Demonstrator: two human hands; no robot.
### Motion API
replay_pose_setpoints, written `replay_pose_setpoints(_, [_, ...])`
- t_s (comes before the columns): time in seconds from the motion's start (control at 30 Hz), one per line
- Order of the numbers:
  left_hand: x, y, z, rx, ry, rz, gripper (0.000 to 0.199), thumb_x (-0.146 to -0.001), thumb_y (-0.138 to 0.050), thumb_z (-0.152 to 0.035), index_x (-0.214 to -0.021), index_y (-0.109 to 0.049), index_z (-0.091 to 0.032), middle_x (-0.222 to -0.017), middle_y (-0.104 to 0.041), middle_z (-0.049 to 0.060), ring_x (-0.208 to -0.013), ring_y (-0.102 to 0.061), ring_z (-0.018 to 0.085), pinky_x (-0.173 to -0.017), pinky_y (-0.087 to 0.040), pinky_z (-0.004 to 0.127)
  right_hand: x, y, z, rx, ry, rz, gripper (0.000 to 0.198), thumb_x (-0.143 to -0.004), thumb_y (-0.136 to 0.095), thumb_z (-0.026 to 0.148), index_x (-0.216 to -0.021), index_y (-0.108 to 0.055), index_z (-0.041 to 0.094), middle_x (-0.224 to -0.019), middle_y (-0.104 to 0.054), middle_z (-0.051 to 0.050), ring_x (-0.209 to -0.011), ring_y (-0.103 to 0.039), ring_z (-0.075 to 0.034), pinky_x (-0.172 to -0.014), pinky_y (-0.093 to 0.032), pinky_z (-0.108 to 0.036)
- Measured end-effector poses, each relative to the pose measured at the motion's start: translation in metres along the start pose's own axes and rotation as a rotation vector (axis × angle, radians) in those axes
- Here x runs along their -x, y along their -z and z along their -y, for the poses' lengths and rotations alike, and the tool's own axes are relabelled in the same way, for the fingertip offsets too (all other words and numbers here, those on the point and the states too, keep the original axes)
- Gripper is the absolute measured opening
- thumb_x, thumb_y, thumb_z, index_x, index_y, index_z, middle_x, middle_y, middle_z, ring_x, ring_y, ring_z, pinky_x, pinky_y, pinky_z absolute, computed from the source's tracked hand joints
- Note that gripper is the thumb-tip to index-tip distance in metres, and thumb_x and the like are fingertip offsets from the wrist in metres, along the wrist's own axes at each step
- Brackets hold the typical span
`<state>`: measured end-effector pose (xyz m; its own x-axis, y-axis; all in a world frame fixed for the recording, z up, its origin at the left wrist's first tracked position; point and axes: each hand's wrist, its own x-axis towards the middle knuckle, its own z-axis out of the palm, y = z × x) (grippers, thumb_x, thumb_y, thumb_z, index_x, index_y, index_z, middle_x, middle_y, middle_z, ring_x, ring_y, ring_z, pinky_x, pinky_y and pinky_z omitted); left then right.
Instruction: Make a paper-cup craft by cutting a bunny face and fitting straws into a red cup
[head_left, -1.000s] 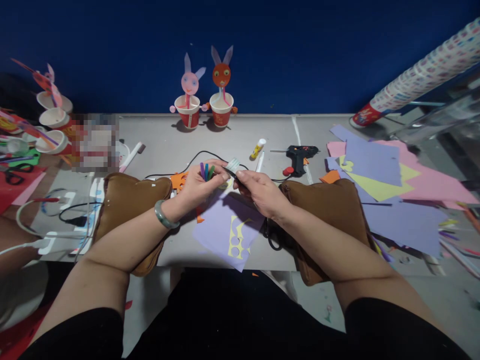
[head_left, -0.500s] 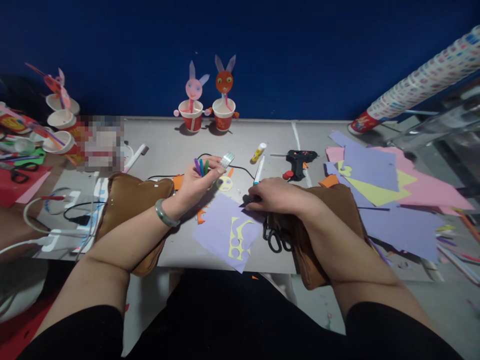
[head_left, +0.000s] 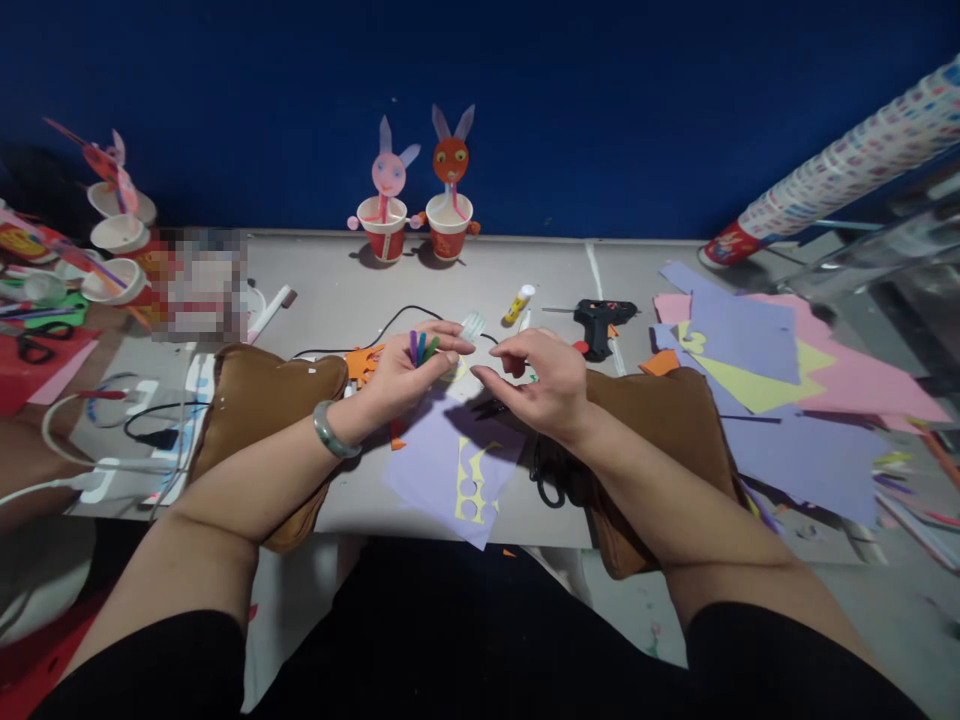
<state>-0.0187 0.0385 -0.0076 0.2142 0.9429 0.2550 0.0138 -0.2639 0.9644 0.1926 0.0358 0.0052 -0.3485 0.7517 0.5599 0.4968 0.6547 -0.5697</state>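
My left hand (head_left: 420, 370) is closed around a small bundle of felt-tip pens (head_left: 423, 347). Their purple, blue and green ends stick up between the fingers, and pale ends (head_left: 472, 325) show past the fingertips. Opposite it, my right hand (head_left: 544, 380) has thumb and fingers apart, with nothing visible between them. Below both hands lies a sheet of purple paper (head_left: 424, 470), bearing a yellow paper scrap (head_left: 469, 500) with round holes. A yellow paper face (head_left: 455, 372) is mostly hidden by my left fingers. Black scissors (head_left: 551, 488) lie beneath my right wrist.
Behind my right hand are a glue stick (head_left: 517, 305) and a black glue gun (head_left: 598, 325). Two rabbit-faced paper cups (head_left: 385, 240) stand along the wall. Brown cushions (head_left: 262, 400) lie under both forearms. Coloured paper (head_left: 750, 330) is piled right; a power strip (head_left: 135, 480) is left.
My right hand has lifted from the scissors and white pen and opened, turning towards my left hand. My left hand has shifted slightly right with the pens.
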Motion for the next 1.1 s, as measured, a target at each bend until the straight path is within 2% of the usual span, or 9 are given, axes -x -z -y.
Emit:
replay_pose_setpoints(0.17, [0.001, 0.000, -0.001, 0.041, 0.036, 0.038, 0.014, -0.086, -0.076, -0.038, -0.090, -0.084, -0.027, -0.113, -0.076, 0.009, -0.092, -0.070, 0.018, -0.073, -0.057, 0.030, 0.000, 0.000, -0.006, 0.085, 0.051, -0.068, 0.011, -0.092, -0.065, 0.035, -0.094, -0.064, 0.025, -0.077, -0.064, -0.004, -0.070, -0.057, -0.020, -0.076, -0.048, -0.041])
replay_pose_setpoints(0.3, [0.002, -0.001, -0.003, 0.068, 0.030, 0.065, 0.016, -0.087, -0.077, -0.041, -0.085, -0.083, -0.027, -0.104, -0.078, 0.008, -0.096, -0.070, 0.021, -0.078, -0.059, 0.034, -0.001, 0.001, -0.009, 0.107, 0.126, -0.107, 0.025, -0.089, -0.064, 0.031, -0.112, -0.068, 0.023, -0.110, -0.069, -0.013, -0.103, -0.065, -0.029, -0.091, -0.054, -0.048])
replay_pose_setpoints(0.37, [0.003, -0.001, -0.005, 0.076, 0.020, 0.080, 0.019, -0.087, -0.077, -0.043, -0.083, -0.083, -0.027, -0.100, -0.078, 0.008, -0.100, -0.071, 0.022, -0.084, -0.059, 0.037, -0.002, 0.001, -0.009, 0.095, 0.114, -0.069, 0.036, -0.089, -0.062, 0.030, -0.124, -0.067, 0.023, -0.127, -0.066, -0.015, -0.118, -0.063, -0.031, -0.099, -0.052, -0.052])
replay_pose_setpoints(0.43, [0.004, -0.001, -0.007, 0.081, 0.007, 0.094, 0.020, -0.087, -0.077, -0.045, -0.080, -0.083, -0.027, -0.098, -0.078, 0.008, -0.102, -0.071, 0.023, -0.088, -0.058, 0.039, -0.003, 0.001, -0.009, 0.060, 0.100, -0.006, 0.038, -0.091, -0.059, 0.030, -0.128, -0.067, 0.024, -0.133, -0.066, -0.014, -0.122, -0.063, -0.031, -0.103, -0.050, -0.053])
replay_pose_setpoints(0.6, [0.002, -0.001, -0.003, 0.114, 0.036, 0.079, 0.024, -0.085, -0.078, -0.043, -0.072, -0.077, -0.023, -0.102, -0.078, 0.008, -0.092, -0.070, 0.021, -0.080, -0.057, 0.036, -0.004, 0.001, -0.010, 0.053, 0.108, 0.010, 0.024, -0.096, -0.058, 0.030, -0.116, -0.072, 0.025, -0.112, -0.077, -0.008, -0.106, -0.069, -0.027, -0.099, -0.047, -0.048])
replay_pose_setpoints(0.77, [-0.004, -0.001, 0.010, 0.153, 0.140, -0.075, 0.017, -0.090, -0.071, -0.038, -0.085, -0.074, -0.022, -0.096, -0.076, 0.004, -0.056, -0.051, 0.009, -0.054, -0.044, 0.028, -0.003, -0.001, -0.015, 0.163, 0.163, -0.013, 0.022, -0.095, -0.060, 0.025, -0.114, -0.072, 0.025, -0.108, -0.078, -0.006, -0.102, -0.068, -0.026, -0.096, -0.043, -0.045])
replay_pose_setpoints(0.83, [-0.005, -0.001, 0.011, 0.101, 0.121, -0.087, 0.019, -0.091, -0.068, -0.038, -0.088, -0.075, -0.021, -0.095, -0.076, 0.005, -0.061, -0.057, 0.010, -0.059, -0.047, 0.028, -0.002, -0.002, -0.018, 0.235, 0.195, -0.016, 0.022, -0.093, -0.062, 0.024, -0.113, -0.072, 0.027, -0.107, -0.078, -0.004, -0.101, -0.067, -0.025, -0.095, -0.041, -0.044])
replay_pose_setpoints(0.97, [-0.006, -0.002, 0.010, -0.046, -0.054, -0.094, 0.018, -0.086, -0.075, -0.036, -0.085, -0.075, -0.018, -0.097, -0.077, 0.010, -0.093, -0.070, 0.018, -0.085, -0.055, 0.032, 0.000, -0.007, -0.023, 0.356, 0.284, -0.085, 0.024, -0.091, -0.064, 0.018, -0.111, -0.070, 0.029, -0.102, -0.077, -0.001, -0.097, -0.064, -0.023, -0.093, -0.039, -0.043])
replay_pose_setpoints(1.1, [-0.004, -0.004, 0.007, -0.119, -0.083, -0.122, 0.017, -0.082, -0.078, -0.033, -0.088, -0.076, -0.018, -0.099, -0.076, 0.011, -0.095, -0.070, 0.019, -0.084, -0.054, 0.032, 0.000, -0.009, -0.025, 0.426, 0.296, -0.121, 0.024, -0.092, -0.063, 0.018, -0.112, -0.070, 0.029, -0.101, -0.076, -0.001, -0.096, -0.062, -0.023, -0.092, -0.039, -0.043])
